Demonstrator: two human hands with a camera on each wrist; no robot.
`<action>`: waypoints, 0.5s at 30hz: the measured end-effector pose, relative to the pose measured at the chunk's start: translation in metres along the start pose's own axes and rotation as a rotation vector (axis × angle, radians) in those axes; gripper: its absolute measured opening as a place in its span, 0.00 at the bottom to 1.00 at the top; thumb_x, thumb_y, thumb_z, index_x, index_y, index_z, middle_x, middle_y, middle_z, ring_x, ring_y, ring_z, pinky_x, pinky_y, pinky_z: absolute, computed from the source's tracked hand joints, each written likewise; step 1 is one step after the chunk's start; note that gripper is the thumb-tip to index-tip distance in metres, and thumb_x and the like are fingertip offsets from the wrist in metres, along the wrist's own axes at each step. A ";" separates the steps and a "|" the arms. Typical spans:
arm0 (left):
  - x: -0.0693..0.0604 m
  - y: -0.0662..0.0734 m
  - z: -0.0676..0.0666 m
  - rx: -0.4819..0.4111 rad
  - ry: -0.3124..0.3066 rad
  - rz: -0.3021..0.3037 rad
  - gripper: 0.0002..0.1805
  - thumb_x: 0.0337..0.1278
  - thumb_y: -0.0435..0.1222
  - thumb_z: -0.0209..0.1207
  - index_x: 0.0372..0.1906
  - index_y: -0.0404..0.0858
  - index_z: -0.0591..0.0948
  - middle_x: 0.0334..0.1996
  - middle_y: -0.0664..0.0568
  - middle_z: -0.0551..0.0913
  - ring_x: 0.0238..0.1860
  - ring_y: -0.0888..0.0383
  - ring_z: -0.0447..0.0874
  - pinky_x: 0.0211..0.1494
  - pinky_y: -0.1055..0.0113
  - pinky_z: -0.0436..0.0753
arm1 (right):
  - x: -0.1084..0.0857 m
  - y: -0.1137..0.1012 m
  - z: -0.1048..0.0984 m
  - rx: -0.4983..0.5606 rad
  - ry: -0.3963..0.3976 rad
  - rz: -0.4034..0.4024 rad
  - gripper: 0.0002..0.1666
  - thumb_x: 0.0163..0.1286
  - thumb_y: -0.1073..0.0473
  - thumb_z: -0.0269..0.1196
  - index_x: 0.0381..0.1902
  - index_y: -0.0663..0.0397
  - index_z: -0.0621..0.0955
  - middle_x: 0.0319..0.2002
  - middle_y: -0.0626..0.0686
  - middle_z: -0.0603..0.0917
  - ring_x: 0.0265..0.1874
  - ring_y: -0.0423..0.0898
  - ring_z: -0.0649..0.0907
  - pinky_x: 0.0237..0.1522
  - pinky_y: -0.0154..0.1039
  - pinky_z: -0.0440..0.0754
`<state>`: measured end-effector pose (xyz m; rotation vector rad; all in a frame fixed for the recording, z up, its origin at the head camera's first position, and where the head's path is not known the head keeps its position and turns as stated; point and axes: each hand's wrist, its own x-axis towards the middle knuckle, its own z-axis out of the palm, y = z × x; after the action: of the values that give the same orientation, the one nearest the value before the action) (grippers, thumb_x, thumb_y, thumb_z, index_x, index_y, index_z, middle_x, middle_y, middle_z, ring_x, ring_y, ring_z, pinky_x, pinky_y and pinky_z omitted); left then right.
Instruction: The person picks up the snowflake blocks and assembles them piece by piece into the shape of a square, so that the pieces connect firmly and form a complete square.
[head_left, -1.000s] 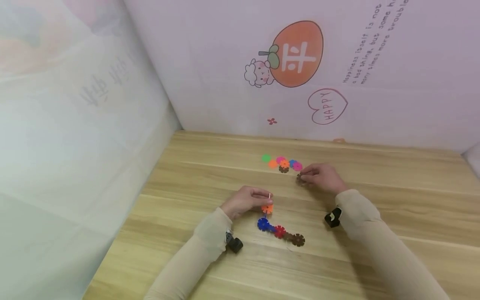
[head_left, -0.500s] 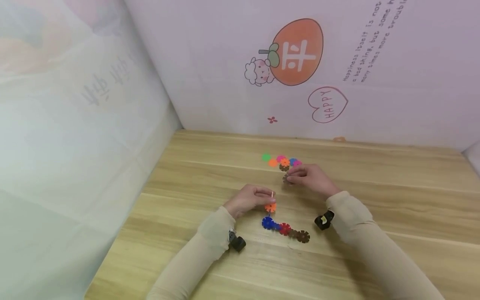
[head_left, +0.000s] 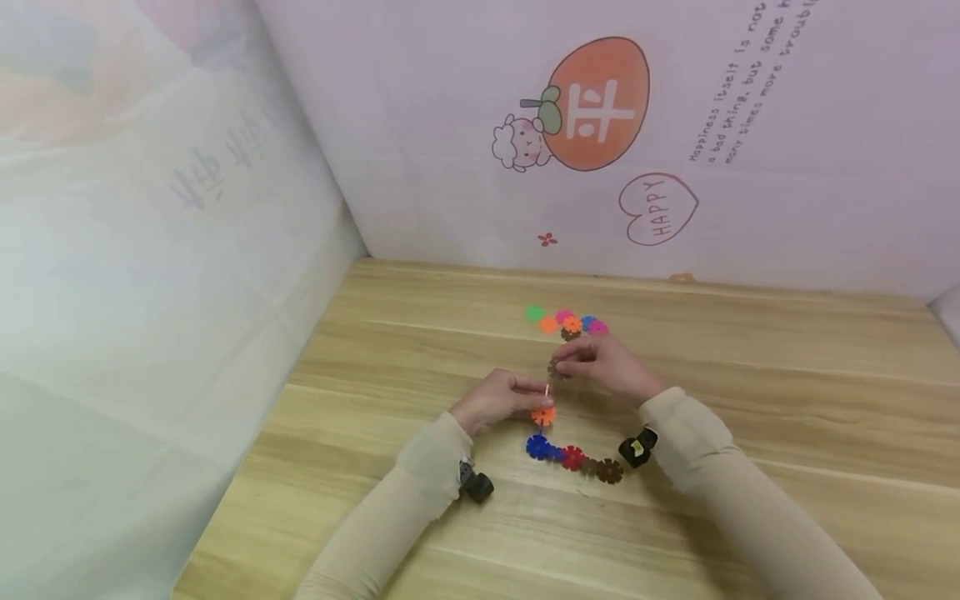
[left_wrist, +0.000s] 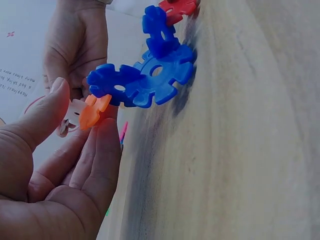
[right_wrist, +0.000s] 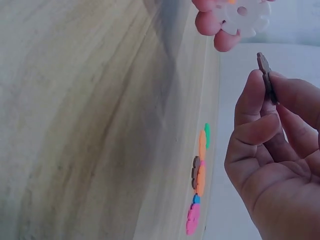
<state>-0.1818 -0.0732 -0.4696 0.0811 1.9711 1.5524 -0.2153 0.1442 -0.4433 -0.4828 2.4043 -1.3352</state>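
Curtained booth: wooden table, cartoon-printed sheets

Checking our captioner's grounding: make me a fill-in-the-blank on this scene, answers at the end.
1. The right hand pinches a disc that is ____.
2. The left hand holds the chain at the end with the white disc and the ____ one.
3. Between the chain's blue discs and brown discs sits a ____ one.

Missing: brown; orange; red.
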 end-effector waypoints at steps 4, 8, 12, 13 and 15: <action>0.000 0.000 0.000 0.016 0.001 0.004 0.19 0.56 0.41 0.69 0.53 0.42 0.85 0.47 0.53 0.89 0.57 0.55 0.82 0.71 0.51 0.72 | -0.002 -0.002 0.002 0.015 -0.030 -0.035 0.13 0.69 0.59 0.64 0.49 0.58 0.84 0.43 0.56 0.88 0.41 0.46 0.86 0.48 0.45 0.87; 0.001 0.000 -0.001 0.024 -0.006 0.004 0.18 0.56 0.41 0.69 0.51 0.42 0.85 0.46 0.54 0.89 0.54 0.58 0.83 0.71 0.51 0.73 | -0.004 -0.004 0.005 0.034 -0.055 -0.038 0.14 0.69 0.59 0.65 0.50 0.59 0.84 0.42 0.56 0.89 0.41 0.46 0.87 0.49 0.45 0.87; 0.001 -0.001 -0.001 0.028 -0.006 0.007 0.17 0.56 0.41 0.69 0.51 0.42 0.86 0.45 0.54 0.89 0.52 0.59 0.83 0.70 0.51 0.73 | -0.004 -0.004 0.007 0.046 -0.061 -0.029 0.15 0.70 0.59 0.64 0.50 0.60 0.84 0.43 0.56 0.89 0.42 0.47 0.87 0.49 0.43 0.86; 0.001 -0.001 0.000 0.026 -0.004 0.010 0.17 0.56 0.40 0.69 0.51 0.41 0.86 0.45 0.53 0.89 0.52 0.59 0.84 0.70 0.51 0.73 | -0.004 -0.004 0.007 0.049 -0.059 -0.024 0.15 0.70 0.59 0.64 0.50 0.60 0.84 0.43 0.56 0.89 0.42 0.47 0.87 0.49 0.42 0.86; 0.001 -0.001 0.000 0.021 -0.003 0.010 0.17 0.56 0.40 0.69 0.50 0.41 0.86 0.44 0.53 0.89 0.52 0.58 0.84 0.70 0.52 0.74 | -0.004 -0.005 0.007 0.052 -0.058 -0.021 0.15 0.70 0.59 0.64 0.50 0.61 0.84 0.43 0.56 0.89 0.42 0.48 0.87 0.49 0.42 0.86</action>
<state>-0.1824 -0.0731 -0.4707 0.1021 1.9882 1.5374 -0.2080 0.1383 -0.4424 -0.5265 2.3182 -1.3697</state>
